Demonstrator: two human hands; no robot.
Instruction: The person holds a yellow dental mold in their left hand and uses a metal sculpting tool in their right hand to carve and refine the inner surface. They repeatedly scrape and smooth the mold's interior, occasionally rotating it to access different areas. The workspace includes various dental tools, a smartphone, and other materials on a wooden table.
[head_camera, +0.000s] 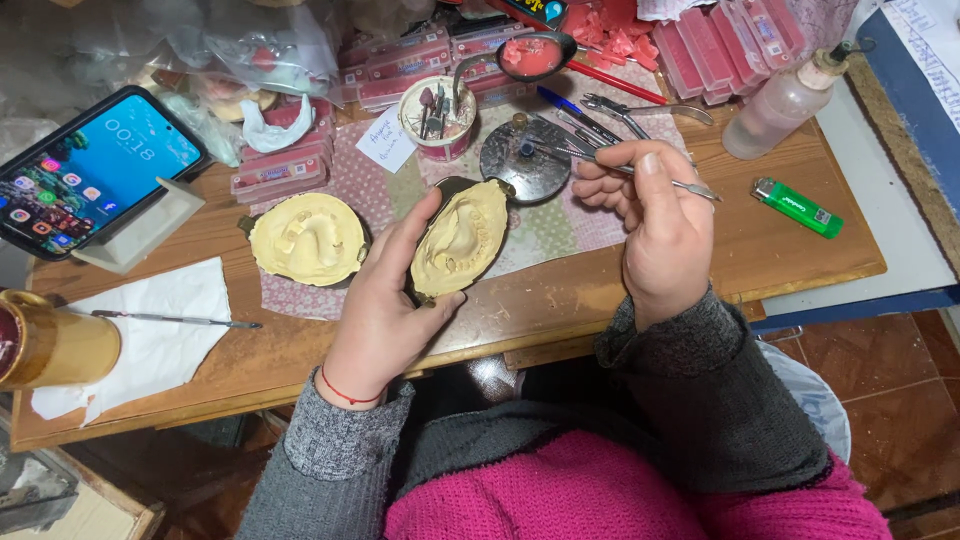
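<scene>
Left hand (385, 300) holds plaster mould (460, 240)

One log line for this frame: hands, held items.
left hand: grips pale-yellow plaster half-mould, tilted | right hand: holds thin metal tool | second mould: on bench

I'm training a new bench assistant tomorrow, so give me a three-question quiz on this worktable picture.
1. True or false: the left hand holds a cream plaster mould half tilted up off the table.
2. What does the right hand hold? A) the green lighter B) a thin metal tool C) the clear squeeze bottle
3. Where does the second mould half lie relative to the held one?

Key
1. True.
2. B; the lighter and the bottle lie untouched on the table.
3. To its left, flat on the patterned cloth.
</scene>
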